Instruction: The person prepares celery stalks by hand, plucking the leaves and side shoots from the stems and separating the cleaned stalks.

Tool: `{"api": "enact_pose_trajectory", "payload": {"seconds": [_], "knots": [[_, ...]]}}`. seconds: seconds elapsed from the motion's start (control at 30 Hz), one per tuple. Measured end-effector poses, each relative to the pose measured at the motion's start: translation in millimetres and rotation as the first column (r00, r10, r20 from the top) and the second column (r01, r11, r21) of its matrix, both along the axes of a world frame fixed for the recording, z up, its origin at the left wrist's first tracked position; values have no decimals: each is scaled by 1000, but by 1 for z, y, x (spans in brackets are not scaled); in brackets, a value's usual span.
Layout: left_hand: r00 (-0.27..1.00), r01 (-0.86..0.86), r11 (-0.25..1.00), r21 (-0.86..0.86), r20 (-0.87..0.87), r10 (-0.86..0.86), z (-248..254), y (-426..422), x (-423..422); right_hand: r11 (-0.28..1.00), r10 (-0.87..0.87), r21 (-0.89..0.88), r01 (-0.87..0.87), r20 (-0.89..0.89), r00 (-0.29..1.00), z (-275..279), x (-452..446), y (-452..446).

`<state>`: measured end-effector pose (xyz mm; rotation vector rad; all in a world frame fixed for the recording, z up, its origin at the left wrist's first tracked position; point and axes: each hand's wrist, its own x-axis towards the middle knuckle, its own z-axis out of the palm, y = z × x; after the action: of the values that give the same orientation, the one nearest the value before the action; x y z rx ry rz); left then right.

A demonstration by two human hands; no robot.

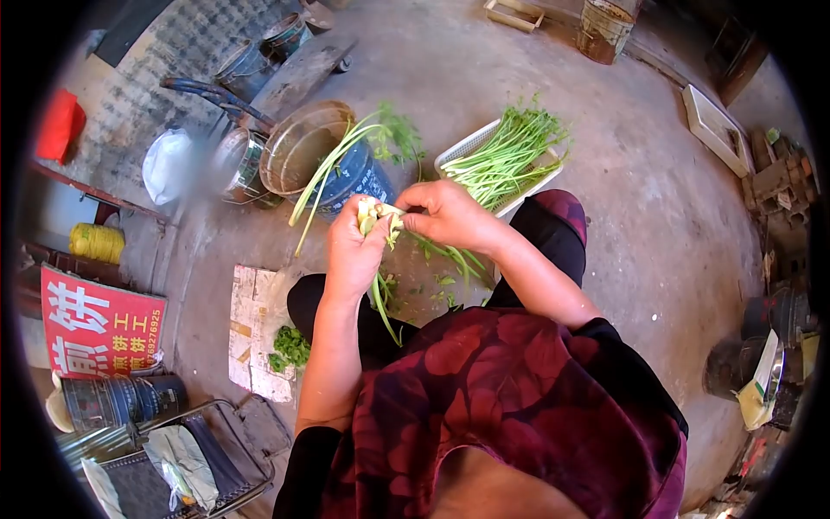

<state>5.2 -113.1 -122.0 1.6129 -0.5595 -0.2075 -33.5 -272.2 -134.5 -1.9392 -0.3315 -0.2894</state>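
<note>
My left hand (pixel 356 246) is closed round the pale root ends of a few green leafy stalks (pixel 333 164), whose long stems fan out toward the upper left and leafy tops. Right beside it, the fingers of my right hand (pixel 437 214) pinch at the same root ends, touching the stalks. Beyond my hands stands a blue bucket (pixel 359 177) with a wide brown basin on it. A white basket (pixel 451 154) to the right holds many green stalks (pixel 510 160) lying side by side. Loose green stems and leaves hang or lie below my hands.
Chopped greens (pixel 290 348) lie by a white board (pixel 251 333) at my left knee. Several buckets stand at the upper left. A red sign (pixel 104 324) and a metal-framed chair (pixel 251 458) are at the left. A white tray (pixel 716 130) and bricks (pixel 778 182) are at the right.
</note>
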Motion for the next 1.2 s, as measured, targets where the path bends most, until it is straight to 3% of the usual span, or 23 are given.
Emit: {"api": "enact_pose_trajectory", "payload": {"seconds": [0.07,0.17,0.3,0.47,0.8,0.87,0.9,0.93,0.97,1.0,1.03,1.07,1.1,1.13,1.2], "knots": [[1000,13,1000,18,13,-13,1,0,-1,997,47,69,-44,-42,998,-1,-1,1],[999,22,998,52,37,-24,6,1,-2,996,39,-81,-36,26,999,0,-2,1],[996,-34,990,137,84,22,8,4,-2,937,-120,-293,188,235,964,3,-9,8],[980,-125,969,211,180,87,-2,2,-2,887,-181,-352,301,334,925,-10,-7,10],[969,-165,939,301,225,98,-7,3,-1,877,-176,-369,307,347,921,-29,1,10],[973,-158,947,280,206,101,-12,4,-1,872,-174,-373,316,368,913,-32,1,10],[975,-153,951,270,196,102,-14,4,-2,778,-232,-483,403,376,897,-53,9,1],[983,-62,967,248,-152,102,2,11,-7,660,-286,-581,476,391,875,-75,19,-16],[988,-70,982,174,-124,92,12,19,-11,759,-386,-447,474,278,880,-81,17,-41],[992,-82,992,91,-89,90,19,23,-8,822,-477,-327,466,50,877,-78,13,-50],[978,-191,974,120,-59,199,22,22,-4,928,-363,-117,353,-77,929,-66,12,-46],[960,-205,968,146,-162,228,33,19,-3,963,-217,117,243,-195,957,-56,5,-35],[966,-160,987,13,-203,160,28,18,-1,923,-64,342,178,-319,946,-45,5,-22],[971,-112,985,-128,-223,82,24,15,5,927,36,365,81,-302,953,-34,5,-14],[957,-81,975,-206,-291,18,19,6,5,873,133,487,33,-302,944,-14,4,3]]}}
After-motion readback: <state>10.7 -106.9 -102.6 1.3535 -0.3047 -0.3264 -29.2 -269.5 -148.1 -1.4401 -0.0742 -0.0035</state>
